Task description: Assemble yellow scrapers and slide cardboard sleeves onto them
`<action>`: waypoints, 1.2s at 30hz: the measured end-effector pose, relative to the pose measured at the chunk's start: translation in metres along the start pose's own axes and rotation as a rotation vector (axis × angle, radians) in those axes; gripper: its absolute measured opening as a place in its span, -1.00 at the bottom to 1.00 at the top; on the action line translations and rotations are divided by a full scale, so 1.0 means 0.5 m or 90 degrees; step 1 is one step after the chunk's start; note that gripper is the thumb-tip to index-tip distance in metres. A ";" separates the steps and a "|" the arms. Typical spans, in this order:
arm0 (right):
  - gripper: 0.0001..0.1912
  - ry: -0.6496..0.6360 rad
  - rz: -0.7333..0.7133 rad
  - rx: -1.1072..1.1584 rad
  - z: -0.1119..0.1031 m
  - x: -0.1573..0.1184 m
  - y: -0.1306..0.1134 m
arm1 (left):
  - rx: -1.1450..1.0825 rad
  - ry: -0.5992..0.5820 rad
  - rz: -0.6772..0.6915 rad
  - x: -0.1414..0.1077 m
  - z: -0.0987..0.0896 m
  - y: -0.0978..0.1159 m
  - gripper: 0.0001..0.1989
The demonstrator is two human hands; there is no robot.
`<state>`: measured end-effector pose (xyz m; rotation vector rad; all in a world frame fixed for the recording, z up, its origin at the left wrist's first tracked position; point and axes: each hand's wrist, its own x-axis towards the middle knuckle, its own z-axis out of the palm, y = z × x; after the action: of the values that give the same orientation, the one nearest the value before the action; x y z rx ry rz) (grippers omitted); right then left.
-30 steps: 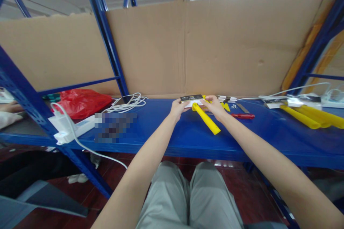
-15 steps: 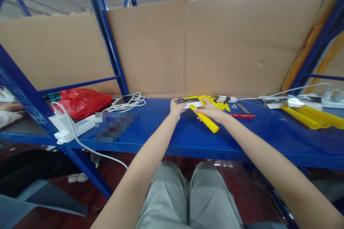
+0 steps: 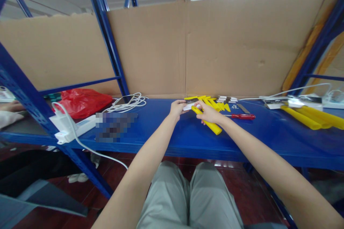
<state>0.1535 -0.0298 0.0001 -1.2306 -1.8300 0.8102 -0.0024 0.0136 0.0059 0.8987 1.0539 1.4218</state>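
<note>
Red plastic makes up the crumpled bag (image 3: 84,103) on the left of the blue table (image 3: 156,132), with another person's hand (image 3: 13,106) at the far edge beyond the upright. In front of the bag lies a white power strip (image 3: 73,130), and to its right a loosely coiled white cable (image 3: 134,102). Near the middle, the left hand (image 3: 176,109) has its fingers closed on a black-and-white labelled piece (image 3: 189,107), whose print is too small to read. Just right of it, the right hand (image 3: 209,113) is wrapped around a yellow handle (image 3: 215,128), which slants toward the person; its far end meets the labelled piece, though from this view I can't be sure whether the two are joined. Behind that hand lie yellow pieces (image 3: 215,104), then banded black-and-white strips (image 3: 228,99), a metal strip (image 3: 244,108) and a red-handled screwdriver (image 3: 243,116). Farther right, yellow tubular handles (image 3: 302,118) rest by labelled packs (image 3: 276,103), their lettering likewise illegible.
</note>
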 end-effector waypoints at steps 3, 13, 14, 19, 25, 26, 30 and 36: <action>-0.55 -0.028 -0.025 0.007 0.001 -0.001 -0.002 | 0.013 -0.002 0.003 -0.003 0.000 0.005 -0.78; -0.53 -0.049 -0.037 0.013 -0.009 -0.007 0.000 | 0.043 0.012 0.019 -0.022 0.001 0.020 -0.79; -0.53 -0.051 -0.031 0.008 -0.011 -0.007 0.000 | 0.046 0.012 0.021 -0.024 0.001 0.021 -0.80; -0.53 -0.056 -0.014 -0.027 -0.028 -0.003 -0.007 | 0.046 -0.018 0.011 -0.032 0.000 0.030 -0.89; -0.44 -0.067 0.019 -0.147 -0.054 -0.012 -0.048 | 0.074 -0.042 0.010 -0.040 0.003 0.036 -0.73; -0.38 -0.076 0.028 -0.169 -0.058 -0.016 -0.055 | 0.073 -0.037 0.013 -0.041 0.004 0.037 -0.68; -0.28 -0.117 0.063 -0.221 -0.075 -0.030 -0.076 | 0.086 -0.054 0.021 -0.043 0.004 0.038 -0.63; -0.33 -0.132 0.080 -0.270 -0.162 -0.033 -0.073 | 0.173 -0.179 0.011 -0.057 0.002 0.037 -0.77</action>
<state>0.2108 -0.0504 0.0670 -1.5889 -2.1876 0.6539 -0.0039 -0.0147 0.0245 1.2672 1.0392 1.1400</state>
